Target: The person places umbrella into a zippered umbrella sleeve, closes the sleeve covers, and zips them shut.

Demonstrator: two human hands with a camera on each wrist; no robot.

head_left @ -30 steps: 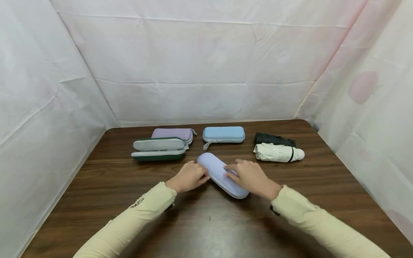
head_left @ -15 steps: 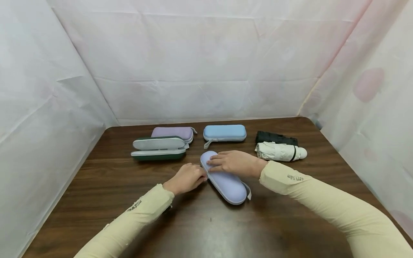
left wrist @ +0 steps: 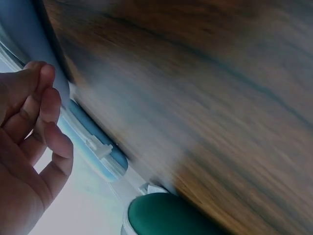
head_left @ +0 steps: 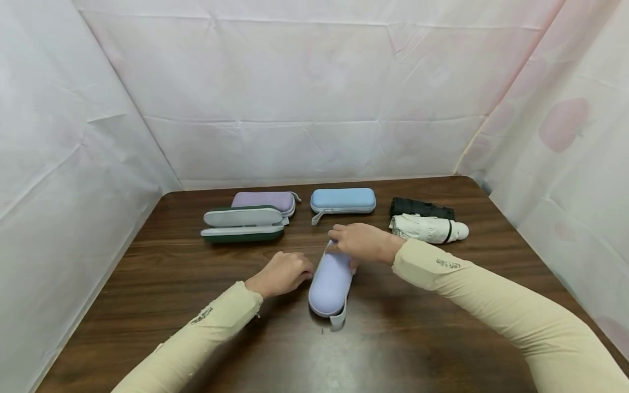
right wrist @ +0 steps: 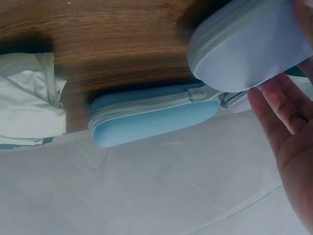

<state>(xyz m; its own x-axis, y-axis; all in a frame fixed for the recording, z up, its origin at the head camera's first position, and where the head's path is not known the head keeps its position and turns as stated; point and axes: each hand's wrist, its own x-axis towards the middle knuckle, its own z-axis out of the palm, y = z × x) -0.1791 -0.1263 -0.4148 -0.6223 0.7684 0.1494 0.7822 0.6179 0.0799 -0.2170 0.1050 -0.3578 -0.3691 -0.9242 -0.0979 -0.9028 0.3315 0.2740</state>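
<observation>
A lavender zip case [head_left: 328, 290] with rounded ends lies near the middle of the table, its wrist loop [head_left: 339, 319] toward the near end. My right hand [head_left: 362, 243] grips its far end, the thumb along the right side and the fingers over the top. In the right wrist view, fingertips [right wrist: 255, 95] touch the edge of the case. To the left of the case, my left hand [head_left: 282, 273] rests close by with loosely curled fingers. Thumb and fingertips come together in the left wrist view, and nothing shows between them.
Behind are a blue zip case [head_left: 343, 201] and a purple zip case [head_left: 262, 200]. A green case [head_left: 243, 233] stands unzipped at the left, lid raised. White [head_left: 427, 228] and black [head_left: 421, 208] folded umbrellas lie at the right. White curtains [head_left: 314, 93] surround the brown table [head_left: 196, 284].
My right hand has shifted to the far end of the lavender case and turned it, so the near end has swung left. The left hand has drawn slightly away from it.
</observation>
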